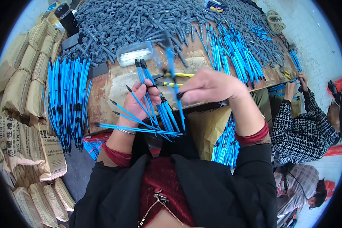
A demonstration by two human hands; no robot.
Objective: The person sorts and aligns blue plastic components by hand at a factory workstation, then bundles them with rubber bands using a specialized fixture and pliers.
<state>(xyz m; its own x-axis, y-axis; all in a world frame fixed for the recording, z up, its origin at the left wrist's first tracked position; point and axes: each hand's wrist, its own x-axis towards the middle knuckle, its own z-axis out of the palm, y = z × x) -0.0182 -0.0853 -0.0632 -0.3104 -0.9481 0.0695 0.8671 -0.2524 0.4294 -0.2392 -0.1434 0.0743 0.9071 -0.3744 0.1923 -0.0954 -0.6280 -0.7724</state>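
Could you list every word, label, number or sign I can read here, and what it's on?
I'm not copying the wording, only showing where it stands.
Brown paper sack, left: large characters, Latin letters and numbers, partly legible.
Sack beside it: similar printing, finer lines too small to read.
Upper stacked sacks: small printing, unreadable.
Blue sticks in the left hand: no readable text.

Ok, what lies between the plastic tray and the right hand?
The head view shows yellow-handled pliers lying between the tray and the right hand; a blurred blue rod crosses in front.
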